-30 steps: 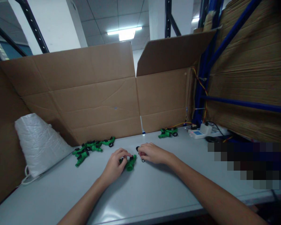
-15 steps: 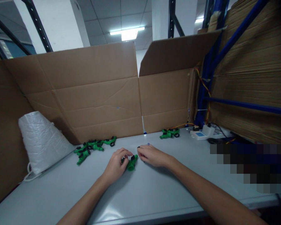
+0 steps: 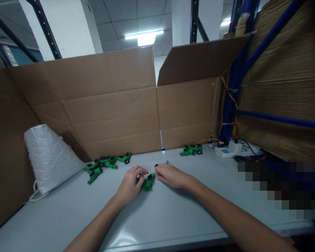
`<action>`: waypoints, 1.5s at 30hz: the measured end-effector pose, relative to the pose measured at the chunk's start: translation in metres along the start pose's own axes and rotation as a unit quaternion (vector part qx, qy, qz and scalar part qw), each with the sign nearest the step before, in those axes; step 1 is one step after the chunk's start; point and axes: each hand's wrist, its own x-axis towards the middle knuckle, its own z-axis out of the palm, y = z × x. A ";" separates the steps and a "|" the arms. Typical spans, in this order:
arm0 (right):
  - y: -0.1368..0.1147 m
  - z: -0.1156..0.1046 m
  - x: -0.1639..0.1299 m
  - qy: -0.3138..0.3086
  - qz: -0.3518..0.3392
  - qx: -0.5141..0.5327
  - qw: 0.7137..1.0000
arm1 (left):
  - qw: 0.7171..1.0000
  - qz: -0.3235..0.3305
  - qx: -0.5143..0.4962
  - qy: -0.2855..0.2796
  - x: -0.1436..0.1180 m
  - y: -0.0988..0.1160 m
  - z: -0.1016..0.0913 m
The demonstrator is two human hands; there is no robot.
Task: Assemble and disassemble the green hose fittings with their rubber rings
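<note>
My left hand (image 3: 131, 184) grips a green plastic fitting (image 3: 148, 182) that rests on the grey table (image 3: 157, 217). My right hand (image 3: 172, 175) lies just right of it, its fingertips pinched close to the fitting's upper end; whether they hold a small part I cannot tell. A small black ring (image 3: 156, 165) lies on the table just behind the right fingers. A pile of several green fittings with black rings (image 3: 105, 163) sits to the left. Another green fitting (image 3: 191, 150) lies at the back right.
A white woven bag (image 3: 48, 157) leans at the left. Cardboard walls (image 3: 107, 105) close the back and left. A white device with cables (image 3: 229, 150) sits at the right near blue racking (image 3: 252, 45) stacked with flat cardboard.
My right hand has drawn in leftward toward the fitting held by my left hand. The view has shifted slightly.
</note>
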 end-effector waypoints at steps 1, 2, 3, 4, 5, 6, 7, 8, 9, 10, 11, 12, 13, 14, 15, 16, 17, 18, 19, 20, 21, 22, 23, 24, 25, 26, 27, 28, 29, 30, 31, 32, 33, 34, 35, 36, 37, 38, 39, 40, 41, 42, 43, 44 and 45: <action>-0.001 0.000 0.000 0.003 0.001 -0.006 1.000 | 1.000 0.000 -0.001 0.000 0.000 -0.001 0.000; -0.003 0.001 0.000 0.005 0.002 -0.012 1.000 | 1.000 0.000 -0.001 -0.001 0.000 -0.001 0.000; -0.005 0.001 -0.001 0.007 0.004 -0.018 1.000 | 1.000 -0.001 -0.002 -0.001 0.000 -0.001 0.001; -0.006 0.001 -0.001 0.009 0.005 -0.022 1.000 | 1.000 -0.002 -0.004 -0.002 0.000 -0.001 0.001; -0.008 0.001 -0.001 0.011 0.006 -0.025 1.000 | 1.000 -0.002 -0.007 -0.002 0.000 -0.001 0.001; -0.009 0.001 -0.001 0.013 0.006 -0.029 0.999 | 1.000 -0.003 -0.010 -0.001 0.000 0.000 0.000; -0.010 0.001 0.000 0.015 0.007 -0.032 0.999 | 1.000 -0.002 -0.013 -0.001 0.000 0.001 0.000; -0.011 0.000 0.000 0.016 0.008 -0.036 0.999 | 1.000 -0.002 -0.015 -0.001 0.001 0.002 0.000; -0.011 0.000 0.000 0.017 0.009 -0.037 0.999 | 1.000 -0.001 -0.015 -0.001 0.001 0.003 0.000; -0.010 0.000 0.000 0.017 0.008 -0.037 0.999 | 1.000 -0.001 -0.016 -0.003 0.001 0.003 -0.001; -0.009 0.000 0.000 0.017 0.007 -0.033 0.999 | 1.000 -0.002 -0.016 -0.003 0.001 0.003 -0.001; -0.008 0.000 0.001 0.016 0.004 -0.027 1.000 | 1.000 -0.003 -0.016 -0.004 0.001 0.003 -0.001; -0.007 0.000 0.001 0.015 0.001 -0.020 1.000 | 1.000 -0.005 -0.017 -0.004 0.001 0.003 -0.001; -0.006 -0.001 0.001 0.015 -0.003 -0.013 1.000 | 1.000 -0.005 -0.018 -0.005 0.002 0.003 -0.002; -0.005 -0.001 0.002 0.018 -0.007 -0.007 1.000 | 1.000 -0.004 -0.020 -0.007 0.002 0.003 -0.002; -0.005 -0.002 0.002 0.026 -0.011 -0.003 1.000 | 1.000 -0.003 -0.022 -0.009 0.002 0.003 -0.002; -0.004 -0.002 0.002 0.037 -0.014 -0.001 0.999 | 1.000 -0.002 -0.024 -0.012 0.001 0.004 -0.002; -0.005 -0.003 0.002 0.049 -0.015 0.000 0.999 | 1.000 -0.002 -0.025 -0.015 0.001 0.005 -0.002; -0.005 -0.005 0.003 0.062 -0.015 0.000 0.998 | 1.000 -0.003 -0.025 -0.017 0.001 0.006 -0.003; -0.006 -0.006 0.003 0.074 -0.014 0.003 0.997 | 1.000 -0.005 -0.025 -0.017 0.001 0.007 -0.003; -0.007 -0.007 0.003 0.084 -0.012 0.007 0.996 | 1.000 -0.007 -0.023 -0.018 0.000 0.009 -0.003; -0.008 -0.008 0.004 0.094 -0.011 0.015 0.995 | 1.000 -0.009 -0.021 -0.019 0.000 0.009 -0.003; -0.010 -0.008 0.004 0.104 -0.011 0.026 0.994 | 1.000 -0.011 -0.018 -0.019 0.000 0.010 -0.003; -0.011 -0.009 0.005 0.115 -0.013 0.039 0.993 | 1.000 -0.012 -0.016 -0.019 0.000 0.009 -0.003; -0.012 -0.008 0.006 0.126 -0.015 0.055 0.990 | 1.000 -0.013 -0.013 -0.018 0.000 0.009 -0.003; -0.013 -0.008 0.006 0.135 -0.017 0.072 0.988 | 1.000 -0.013 -0.011 -0.019 0.000 0.008 -0.002; -0.014 -0.007 0.007 0.142 -0.021 0.090 0.986 | 1.000 -0.014 -0.008 -0.018 0.000 0.006 -0.002; -0.016 -0.006 0.008 0.149 -0.024 0.107 0.983 | 1.000 -0.015 -0.005 -0.018 0.000 0.005 -0.001; -0.018 -0.005 0.008 0.154 -0.027 0.123 0.980 | 1.000 -0.015 -0.002 -0.017 0.000 0.003 0.000; -0.019 -0.004 0.008 0.160 -0.029 0.138 0.977 | 1.000 -0.017 0.000 -0.016 0.000 0.002 0.000; -0.022 -0.003 0.008 0.165 -0.028 0.153 0.974 | 1.000 -0.019 -0.002 -0.014 0.001 0.000 0.001; -0.024 -0.002 0.008 0.170 -0.026 0.166 0.971 | 1.000 -0.024 -0.008 -0.011 0.001 -0.001 0.001; -0.026 -0.002 0.007 0.172 -0.022 0.175 0.969 | 0.999 -0.030 -0.018 -0.009 0.001 -0.002 0.002; -0.028 -0.002 0.007 0.173 -0.019 0.181 0.968 | 0.999 -0.039 -0.032 -0.009 0.001 -0.004 0.002; -0.030 -0.001 0.007 0.170 -0.017 0.184 0.968 | 0.998 -0.048 -0.050 -0.010 0.001 -0.005 0.003; -0.031 -0.001 0.006 0.165 -0.017 0.182 0.969 | 0.996 -0.056 -0.070 -0.012 0.002 -0.006 0.004; -0.031 -0.001 0.006 0.159 -0.019 0.178 0.971 | 0.994 -0.063 -0.092 -0.014 0.002 -0.007 0.005; -0.031 0.000 0.006 0.155 -0.023 0.173 0.972 | 0.991 -0.067 -0.116 -0.015 0.002 -0.008 0.006; -0.031 0.000 0.007 0.151 -0.029 0.169 0.973 | 0.988 -0.070 -0.139 -0.013 0.002 -0.009 0.006; -0.030 0.000 0.007 0.148 -0.034 0.167 0.974 | 0.985 -0.071 -0.160 -0.011 0.002 -0.010 0.007; -0.029 0.001 0.007 0.144 -0.040 0.167 0.975 | 0.982 -0.072 -0.176 -0.009 0.003 -0.010 0.008; -0.029 0.001 0.007 0.139 -0.043 0.167 0.975 | 0.980 -0.073 -0.188 -0.008 0.003 -0.010 0.008; -0.028 0.001 0.007 0.134 -0.045 0.168 0.976 | 0.978 -0.072 -0.195 -0.008 0.003 -0.010 0.009; -0.028 0.000 0.006 0.130 -0.045 0.169 0.976 | 0.977 -0.072 -0.200 -0.008 0.003 -0.010 0.009; -0.029 0.000 0.006 0.127 -0.046 0.170 0.976 | 0.977 -0.071 -0.202 -0.010 0.002 -0.010 0.009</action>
